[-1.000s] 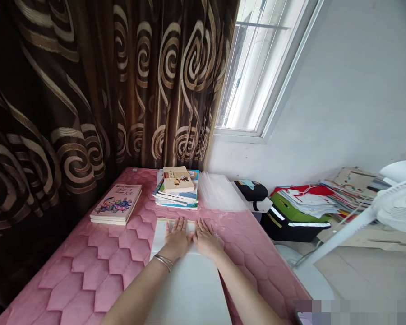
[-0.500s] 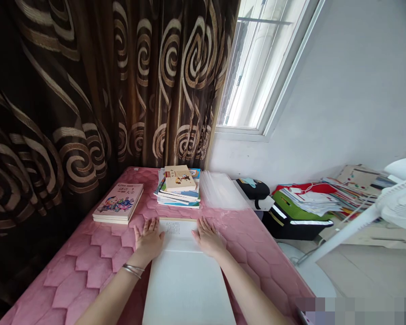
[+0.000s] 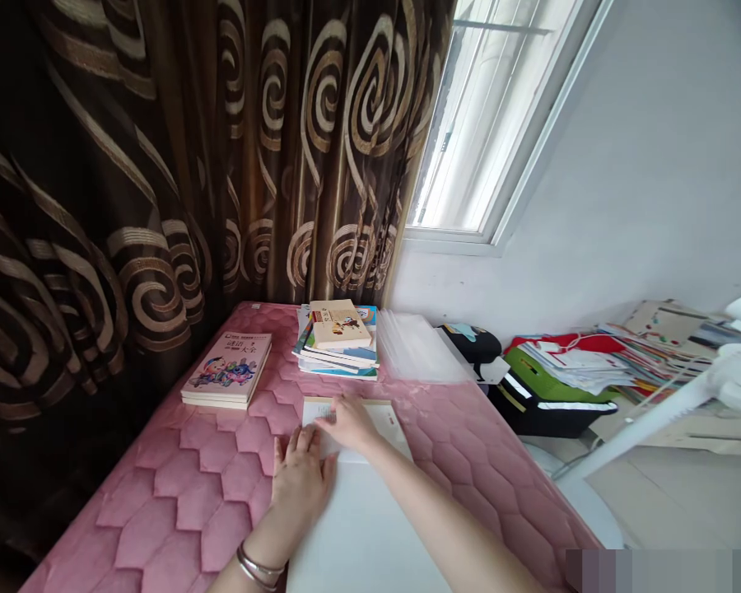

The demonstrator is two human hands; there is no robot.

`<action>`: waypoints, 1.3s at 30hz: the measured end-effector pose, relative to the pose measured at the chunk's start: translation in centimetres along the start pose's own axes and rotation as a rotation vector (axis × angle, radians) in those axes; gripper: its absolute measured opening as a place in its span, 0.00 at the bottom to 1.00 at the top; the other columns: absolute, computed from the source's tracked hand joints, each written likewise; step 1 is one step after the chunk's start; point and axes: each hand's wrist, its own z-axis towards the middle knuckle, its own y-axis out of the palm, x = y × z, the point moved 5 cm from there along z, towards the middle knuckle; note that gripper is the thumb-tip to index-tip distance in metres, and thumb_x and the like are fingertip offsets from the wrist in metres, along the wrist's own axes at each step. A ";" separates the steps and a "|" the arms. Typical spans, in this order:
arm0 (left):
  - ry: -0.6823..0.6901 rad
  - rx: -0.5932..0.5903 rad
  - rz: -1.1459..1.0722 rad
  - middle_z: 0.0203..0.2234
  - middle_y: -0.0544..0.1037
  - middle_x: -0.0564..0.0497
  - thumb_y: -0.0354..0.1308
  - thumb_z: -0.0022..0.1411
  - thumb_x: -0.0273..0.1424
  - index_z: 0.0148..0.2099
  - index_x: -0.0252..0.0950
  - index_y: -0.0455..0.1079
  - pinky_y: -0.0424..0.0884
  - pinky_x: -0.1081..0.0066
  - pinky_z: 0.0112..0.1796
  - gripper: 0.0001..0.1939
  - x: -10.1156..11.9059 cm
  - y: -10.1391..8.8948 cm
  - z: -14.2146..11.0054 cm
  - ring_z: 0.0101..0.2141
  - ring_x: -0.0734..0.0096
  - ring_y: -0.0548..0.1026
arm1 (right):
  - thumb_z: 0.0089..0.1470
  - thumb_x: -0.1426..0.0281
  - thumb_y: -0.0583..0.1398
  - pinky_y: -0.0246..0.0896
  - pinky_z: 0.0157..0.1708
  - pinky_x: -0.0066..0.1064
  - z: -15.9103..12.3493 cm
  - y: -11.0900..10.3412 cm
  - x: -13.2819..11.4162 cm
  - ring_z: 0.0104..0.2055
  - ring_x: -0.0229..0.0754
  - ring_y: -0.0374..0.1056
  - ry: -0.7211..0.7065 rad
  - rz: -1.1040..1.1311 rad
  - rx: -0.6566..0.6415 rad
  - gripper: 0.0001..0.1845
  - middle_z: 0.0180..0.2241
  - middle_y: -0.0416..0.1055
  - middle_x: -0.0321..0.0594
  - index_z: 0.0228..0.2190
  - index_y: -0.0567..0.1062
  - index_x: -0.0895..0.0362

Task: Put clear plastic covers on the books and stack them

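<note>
Reaching forward in the head view, the person's two bare hands come close together over what looks like an open book on a pink quilted mattress. Its long axis runs away from the viewer: a plain pale panel fills the near part, and beyond a crosswise crease lies a shorter part with some print and a cream far edge. That far part is directly under the right hand and ahead of the left hand, so the right is nearer the far edge. The left lies palm down across the left border, fingers spread, gripping nothing visible; silver bangles circle its wrist. The right forearm slants across from the lower right, its hand turned leftward, fingers bent close together; blur hides whether they pinch anything. Past the far edge sits a stack of books, with clear plastic sheets just right of it. A pair of pink-covered books lies farther left.
</note>
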 end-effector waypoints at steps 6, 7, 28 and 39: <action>-0.030 0.048 0.006 0.53 0.70 0.41 0.45 0.65 0.38 0.57 0.35 0.68 0.57 0.50 0.56 0.23 0.0 0.0 0.0 0.52 0.52 0.66 | 0.44 0.49 0.63 0.62 0.36 0.31 4.7 2.1 -2.2 0.42 0.49 0.72 0.083 0.004 -0.081 0.24 0.38 0.77 0.46 0.33 0.78 0.56; -0.038 0.048 0.007 0.52 0.70 0.41 0.45 0.65 0.38 0.57 0.35 0.68 0.58 0.51 0.55 0.23 -0.1 0.1 0.0 0.51 0.52 0.66 | 0.45 0.48 0.62 0.62 0.36 0.32 5.4 2.1 -2.2 0.42 0.50 0.73 0.101 -0.003 -0.087 0.25 0.38 0.78 0.48 0.33 0.79 0.57; -0.057 0.081 0.063 0.53 0.69 0.39 0.45 0.65 0.39 0.55 0.38 0.70 0.63 0.54 0.47 0.22 0.0 -0.2 -0.3 0.50 0.51 0.66 | 0.34 0.54 0.69 0.58 0.34 0.28 3.8 2.3 -1.9 0.36 0.43 0.71 0.023 0.032 -0.137 0.21 0.35 0.77 0.37 0.30 0.76 0.53; -0.050 0.116 0.085 0.53 0.69 0.40 0.45 0.66 0.38 0.56 0.39 0.69 0.63 0.55 0.46 0.21 -0.1 -0.3 -0.4 0.49 0.52 0.67 | 0.60 0.53 0.51 0.57 0.44 0.39 5.2 2.2 -2.8 0.45 0.53 0.70 0.139 -0.025 0.098 0.27 0.40 0.76 0.57 0.40 0.77 0.63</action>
